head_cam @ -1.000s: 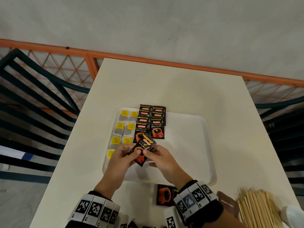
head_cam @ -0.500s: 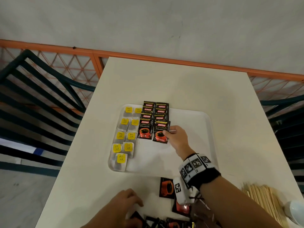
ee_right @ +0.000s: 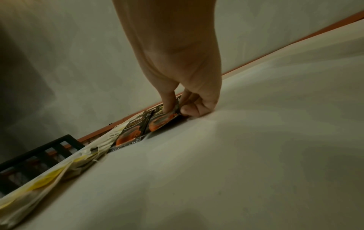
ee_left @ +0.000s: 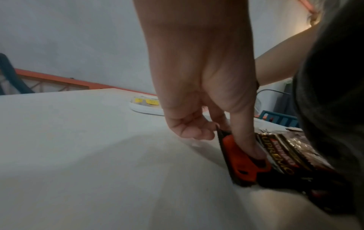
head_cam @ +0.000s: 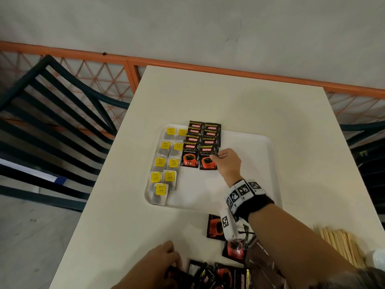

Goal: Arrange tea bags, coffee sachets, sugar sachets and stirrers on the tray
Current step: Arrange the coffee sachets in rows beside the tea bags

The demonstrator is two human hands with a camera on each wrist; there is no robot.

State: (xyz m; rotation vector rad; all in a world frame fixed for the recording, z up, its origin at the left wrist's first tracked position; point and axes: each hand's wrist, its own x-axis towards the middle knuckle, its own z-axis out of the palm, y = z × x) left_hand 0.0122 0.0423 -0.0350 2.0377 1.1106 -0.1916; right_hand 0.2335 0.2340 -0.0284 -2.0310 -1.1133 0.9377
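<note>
White tray (head_cam: 264, 163): sat mid-table; tea bags (head_cam: 166, 161) filled its left strip in two columns, coffee sachets (head_cam: 201, 142) overlapped in two columns just beside them.
Right hand (head_cam: 226, 163): thumb and fingers pinched the right edge of the front sachet (head_cam: 207, 160) in the right column — sachet lay almost flat on the tray, edge slightly lifted in the wrist view.
Left hand (head_cam: 158, 261): at the near table edge, thumb pressing on a loose sachet (ee_left: 248, 157), fingers curled behind its edge; judged to be gripping it.
Loose stock: more coffee sachets (head_cam: 216, 227) off the tray near the table edge; stirrers (head_cam: 341, 245) at the near right, off the tray.
Sugar: brown packets under the right forearm — could not tell if these were sugar.
Step, judged: setting down the front sachet, next one being fetched.
Risk 1: dragging the pinched edge on release would skew the column or shift its neighbour.
Risk 2: right forearm hung over the loose sachets and beside the stirrers; a low pull-back could scatter them.
</note>
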